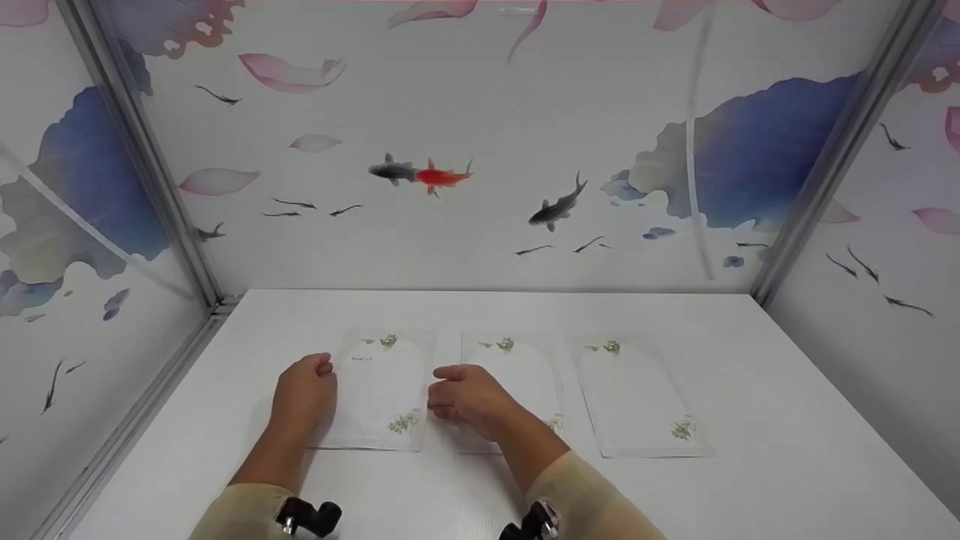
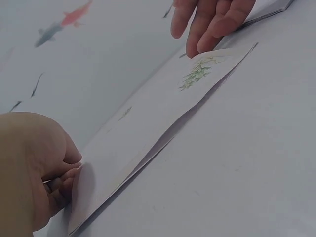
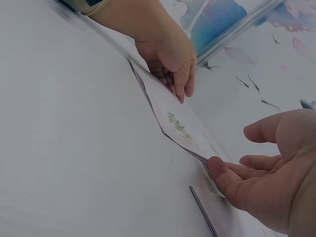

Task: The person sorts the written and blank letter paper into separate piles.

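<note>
Three white sheets of decorated paper with green plant prints lie in a row in the head view. The left sheet (image 1: pixel 379 397) bears a small line of dark writing near its top. At its left edge, my left hand (image 1: pixel 306 390) has its fingers curled and pinches the margin. My right hand (image 1: pixel 472 397) is at the opposite edge, fingertips right at the paper and thumb held apart. It partly covers the middle sheet (image 1: pixel 517 382). In the left wrist view, the left sheet's near edge (image 2: pixel 180 121) bows up, with a dark gap under it.
The right sheet (image 1: pixel 637 397) lies flat beyond my right forearm. All rest on a white table (image 1: pixel 780 450). Printed panels with fish and petals (image 1: pixel 487 97) stand behind and at both sides, joined by metal posts (image 1: pixel 142 150). Black wrist mounts (image 1: pixel 309 517) sit on my sleeves.
</note>
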`<action>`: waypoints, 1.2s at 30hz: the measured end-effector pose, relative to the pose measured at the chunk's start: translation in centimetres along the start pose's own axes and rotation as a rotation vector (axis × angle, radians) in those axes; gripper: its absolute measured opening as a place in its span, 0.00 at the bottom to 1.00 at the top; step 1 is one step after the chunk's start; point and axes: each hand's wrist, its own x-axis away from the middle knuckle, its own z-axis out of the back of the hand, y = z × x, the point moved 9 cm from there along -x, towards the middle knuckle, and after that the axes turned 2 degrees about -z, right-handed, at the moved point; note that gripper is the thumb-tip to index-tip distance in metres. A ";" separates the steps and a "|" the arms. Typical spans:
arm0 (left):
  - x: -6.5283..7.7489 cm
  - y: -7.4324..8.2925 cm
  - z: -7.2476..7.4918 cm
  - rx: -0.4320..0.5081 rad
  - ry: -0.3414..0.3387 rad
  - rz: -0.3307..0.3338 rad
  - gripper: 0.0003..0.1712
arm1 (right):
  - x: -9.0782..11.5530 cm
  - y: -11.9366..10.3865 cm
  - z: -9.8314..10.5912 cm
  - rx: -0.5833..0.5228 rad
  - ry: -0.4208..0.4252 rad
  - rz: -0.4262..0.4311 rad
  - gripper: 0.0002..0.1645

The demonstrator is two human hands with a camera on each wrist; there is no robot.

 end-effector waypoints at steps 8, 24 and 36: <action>0.3 1.4 0.4 -0.001 0.033 -0.060 0.30 | 0.2 -0.5 0.5 0.001 -0.023 0.027 0.35; 0.6 6.2 -4.3 0.132 0.005 -0.127 0.30 | 1.2 -1.4 6.3 0.010 0.010 0.081 0.34; 2.4 10.4 -8.2 0.168 -0.044 -0.219 0.30 | 2.5 -1.4 12.3 0.014 0.127 0.099 0.33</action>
